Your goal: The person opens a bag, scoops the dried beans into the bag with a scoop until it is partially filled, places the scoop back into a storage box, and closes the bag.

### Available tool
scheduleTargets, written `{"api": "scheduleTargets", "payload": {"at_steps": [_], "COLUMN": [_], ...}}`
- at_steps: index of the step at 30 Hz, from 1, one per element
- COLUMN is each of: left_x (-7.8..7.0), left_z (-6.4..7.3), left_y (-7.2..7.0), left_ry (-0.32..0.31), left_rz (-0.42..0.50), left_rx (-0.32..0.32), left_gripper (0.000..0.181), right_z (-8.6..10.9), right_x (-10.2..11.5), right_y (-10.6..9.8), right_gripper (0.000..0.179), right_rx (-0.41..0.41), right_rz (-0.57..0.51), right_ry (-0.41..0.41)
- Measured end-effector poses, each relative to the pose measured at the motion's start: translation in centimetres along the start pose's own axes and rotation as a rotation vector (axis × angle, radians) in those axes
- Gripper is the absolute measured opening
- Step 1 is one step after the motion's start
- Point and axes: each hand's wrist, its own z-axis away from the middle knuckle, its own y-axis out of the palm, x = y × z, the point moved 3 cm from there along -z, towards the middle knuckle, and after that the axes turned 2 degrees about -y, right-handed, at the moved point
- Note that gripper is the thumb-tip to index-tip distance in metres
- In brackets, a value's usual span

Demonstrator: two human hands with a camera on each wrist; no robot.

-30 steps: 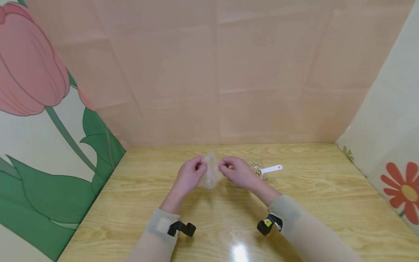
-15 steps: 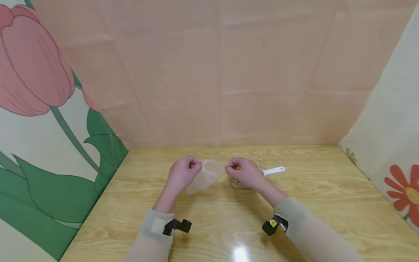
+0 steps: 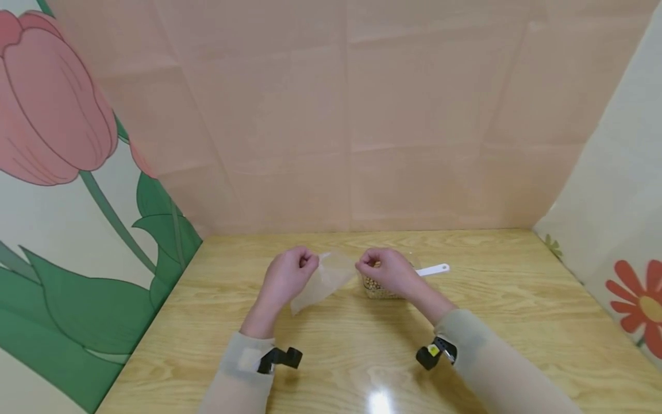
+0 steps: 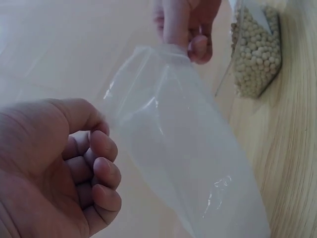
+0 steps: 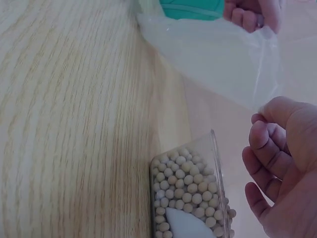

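A thin translucent plastic bag (image 3: 327, 279) is stretched between my two hands above the table. My left hand (image 3: 292, 273) pinches one corner of its top edge between thumb and forefinger, the other fingers curled. At the opposite corner my right hand (image 3: 388, 269) pinches the edge in the same way. In the left wrist view the body of the bag (image 4: 183, 144) hangs down slack and flat. Behind and below my right hand stands a clear container (image 5: 214, 148) filled with round beige soybean-like beads (image 5: 188, 183). A white scoop (image 3: 433, 269) sits in them, its handle sticking out to the right.
The wood-grain table (image 3: 331, 356) runs back to a pink cloth backdrop (image 3: 269, 132). Side panels flank it, a tulip print (image 3: 62, 103) on the left and a red-flower print (image 3: 641, 305) on the right. Each wrist bears a small black camera (image 3: 284, 357).
My hands have drawn apart, spreading the bag from a narrow bunched strip to a wider sheet whose lower end swings left. More of the container's front shows. The last half second brings little movement.
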Motion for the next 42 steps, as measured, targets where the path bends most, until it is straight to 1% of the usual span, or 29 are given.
{"api": "scheduleTargets", "payload": {"at_steps": [4,7,12,16,20,24,28,33,37,42], "left_x": [-0.1,0.1,0.5,0.6,0.7,0.9,1.0,0.8,0.7,0.8], "left_z": [-0.1,-0.2,-0.5,-0.6,-0.8,-0.9,-1.0,-1.1,-1.2,-1.2], "left_y": [0.4,0.7,1.2,1.6,1.8,1.9,2.1,2.2,2.1,2.2], "left_ry": [0.026,0.013,-0.011,-0.016,-0.010,-0.015,-0.029,-0.028,-0.028,-0.025], "left_rz": [-0.010,-0.010,0.023,0.033,0.031,0.036,0.039,0.031,0.030,0.023], "left_rx": [0.015,0.015,0.033,0.048,0.043,0.037,0.046,0.046,0.044,0.043], "left_gripper": [0.019,0.018,0.019,0.020,0.021,0.022,0.021,0.022,0.023,0.023], "right_z": [-0.1,0.0,0.1,0.3,0.6,1.3,2.6,4.1,4.9,5.6], "right_x": [0.3,0.5,0.5,0.4,0.4,0.2,-0.2,-1.2,-2.1,-3.3], "right_y": [0.3,0.6,0.8,0.6,0.1,-0.8,-2.1,-4.0,-5.5,-7.2], "right_gripper": [0.021,0.022,0.021,0.022,0.023,0.025,0.036,0.047,0.052,0.057], "right_rx": [0.000,0.009,0.004,-0.003,-0.024,-0.051,-0.074,-0.112,-0.151,-0.178], "right_rz": [-0.017,-0.013,-0.022,-0.037,-0.037,0.000,0.055,0.098,0.144,0.216], "right_ry": [0.004,-0.005,-0.013,-0.020,-0.029,-0.038,-0.044,-0.059,-0.112,-0.196]}}
